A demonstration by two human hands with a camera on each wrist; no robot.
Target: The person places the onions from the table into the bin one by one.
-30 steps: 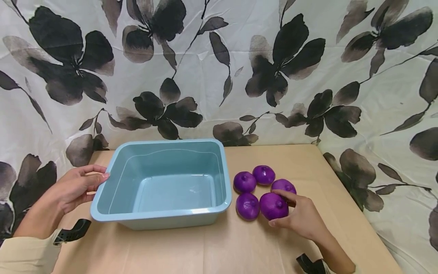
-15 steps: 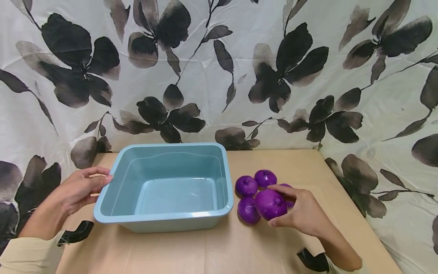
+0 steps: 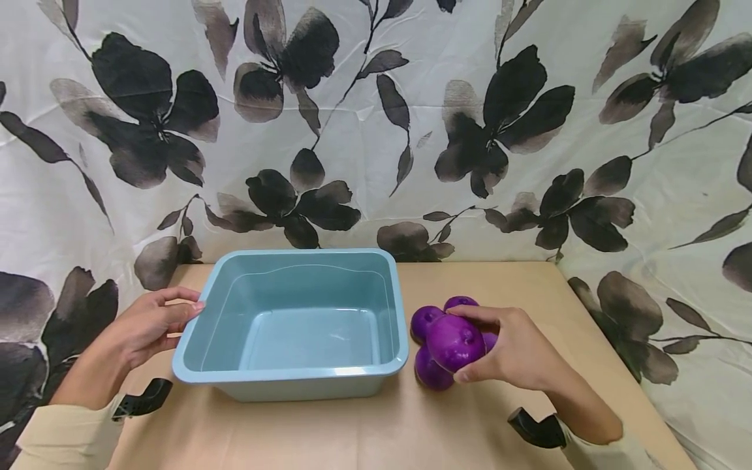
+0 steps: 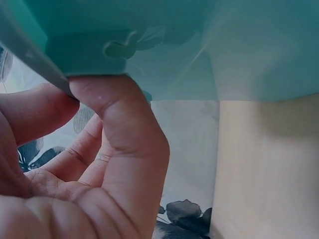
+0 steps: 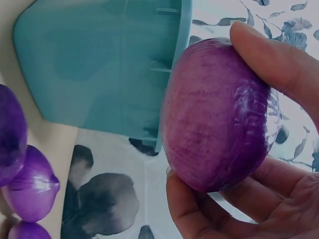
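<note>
A person's left hand point(image 3: 147, 328) pinches the left rim of a pale blue, rectangular plastic basin with rounded corners point(image 3: 288, 375), the grip closed down to the rim's thickness between thumb and a bent finger, while the other fingers stay clear of the wall in the left wrist view. The basin stands on a light wooden-toned desk point(image 3: 294, 434), its inside bare. The right hand point(image 3: 519, 356) holds a round, glossy purple onion point(image 3: 455, 344), its grip spread as wide as the onion's body, with the thumb on one side and fingertips on the other. That onion is raised off the desk, to the right of the basin and outside it; the right wrist view shows it apart from the rest. Four more purple onions sit close together on the desk below, partly hidden by the held one and the hand. Behind everything hangs a white cloth with black and grey-brown flowers point(image 3: 352, 143). Cream sleeves point(image 3: 67, 434) and black wrist straps point(image 3: 143, 399) show on both arms.
</note>
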